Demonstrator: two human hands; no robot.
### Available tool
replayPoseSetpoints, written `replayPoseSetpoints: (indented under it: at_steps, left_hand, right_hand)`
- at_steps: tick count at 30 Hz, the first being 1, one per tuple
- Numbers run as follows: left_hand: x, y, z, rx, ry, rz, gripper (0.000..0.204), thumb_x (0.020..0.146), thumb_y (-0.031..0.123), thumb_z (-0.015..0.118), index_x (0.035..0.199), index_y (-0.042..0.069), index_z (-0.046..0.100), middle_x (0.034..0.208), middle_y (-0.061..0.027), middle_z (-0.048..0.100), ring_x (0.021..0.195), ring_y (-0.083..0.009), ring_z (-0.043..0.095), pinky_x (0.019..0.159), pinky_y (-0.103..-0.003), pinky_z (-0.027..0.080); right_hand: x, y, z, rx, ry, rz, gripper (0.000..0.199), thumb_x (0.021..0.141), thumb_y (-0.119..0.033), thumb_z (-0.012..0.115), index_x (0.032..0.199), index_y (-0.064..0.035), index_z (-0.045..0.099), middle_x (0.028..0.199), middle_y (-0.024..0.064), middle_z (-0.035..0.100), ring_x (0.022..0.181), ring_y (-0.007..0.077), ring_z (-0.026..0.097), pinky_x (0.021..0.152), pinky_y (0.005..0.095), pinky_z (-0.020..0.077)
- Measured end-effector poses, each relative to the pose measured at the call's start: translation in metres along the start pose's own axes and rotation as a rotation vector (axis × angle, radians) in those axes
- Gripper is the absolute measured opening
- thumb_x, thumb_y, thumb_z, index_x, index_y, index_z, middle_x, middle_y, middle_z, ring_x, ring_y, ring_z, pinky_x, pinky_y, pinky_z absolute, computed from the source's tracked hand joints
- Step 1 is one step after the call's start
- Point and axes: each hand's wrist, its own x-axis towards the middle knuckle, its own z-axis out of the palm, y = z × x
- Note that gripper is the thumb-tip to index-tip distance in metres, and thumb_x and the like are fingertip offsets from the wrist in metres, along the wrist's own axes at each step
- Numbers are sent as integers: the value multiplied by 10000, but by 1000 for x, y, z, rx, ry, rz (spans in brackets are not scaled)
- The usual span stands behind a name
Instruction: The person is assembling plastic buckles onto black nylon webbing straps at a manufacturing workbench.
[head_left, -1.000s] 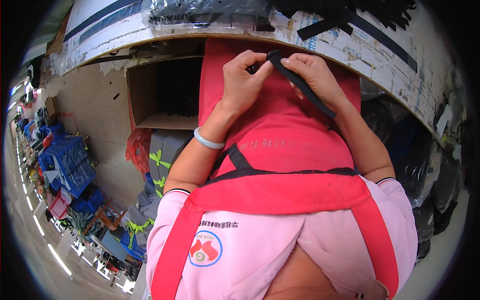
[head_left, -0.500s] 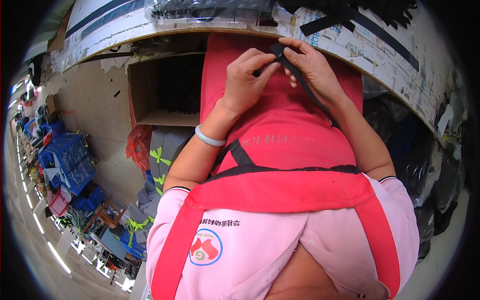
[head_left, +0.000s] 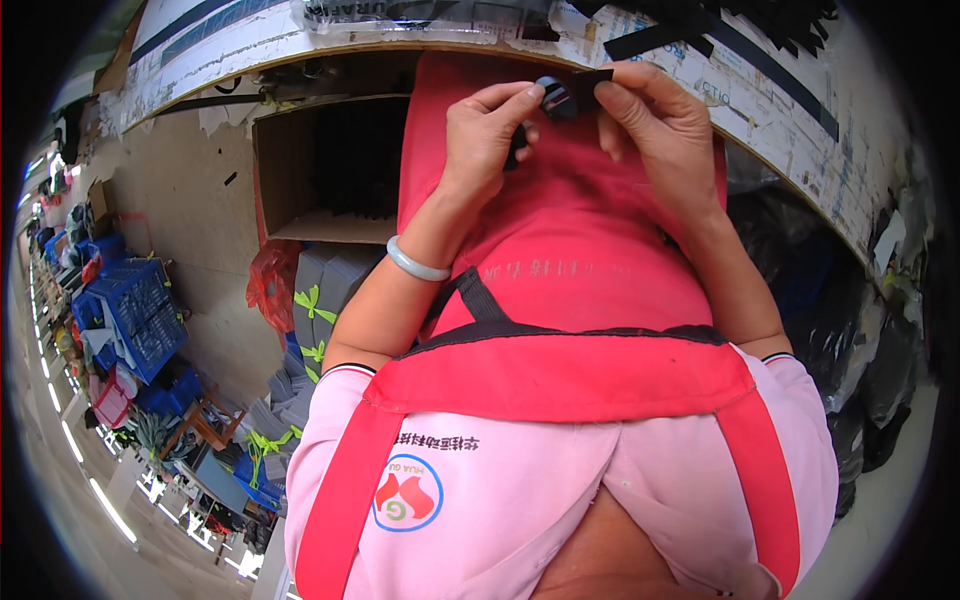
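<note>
My left hand (head_left: 485, 135) and my right hand (head_left: 660, 120) meet at the edge of the white worktable (head_left: 790, 120), over my red apron (head_left: 570, 250). Between their fingertips they pinch a small black buckle (head_left: 556, 98) with a short black strap end (head_left: 592, 78) sticking out toward the right hand. My left thumb and forefinger grip the buckle. My right fingers hold the strap. A pale bangle (head_left: 415, 265) sits on my left wrist.
More black straps (head_left: 700, 30) lie on the table top. Under the table is an open cardboard box (head_left: 325, 165) and grey bundles tied with green ribbon (head_left: 315, 310). Blue crates (head_left: 135, 315) stand far left. Black bags (head_left: 870, 380) fill the right.
Both hands have risen toward the table edge. The long strap that hung diagonally from my right hand is now drawn in, leaving only a short end at the buckle.
</note>
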Motion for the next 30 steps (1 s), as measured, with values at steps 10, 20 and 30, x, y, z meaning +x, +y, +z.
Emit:
replayPoseSetpoints:
  at_steps: [10,20,30]
  left_hand:
    - [-10,-7,5,321,-18,400,178,891,123,680,1026,8,693,667,-2,614,536,-39,519,445,-178,368]
    - [-6,-6,-8,455,-154,677,160,831,-34,680,982,16,695,857,-25,620,710,-76,554,605,-194,438]
    - [-25,-4,-6,580,-206,681,171,802,-58,682,942,37,705,903,-48,571,776,-131,580,651,-227,488]
  right_hand:
    - [0,19,-15,-173,-58,450,193,904,-214,655,818,-51,601,650,15,595,460,39,521,399,177,414]
    - [-1,28,-7,118,5,415,219,926,-255,638,965,-40,618,755,4,587,582,52,563,490,182,471]
    - [2,42,-15,-122,-129,222,204,914,-209,654,1002,-25,645,863,1,631,728,52,578,677,207,497]
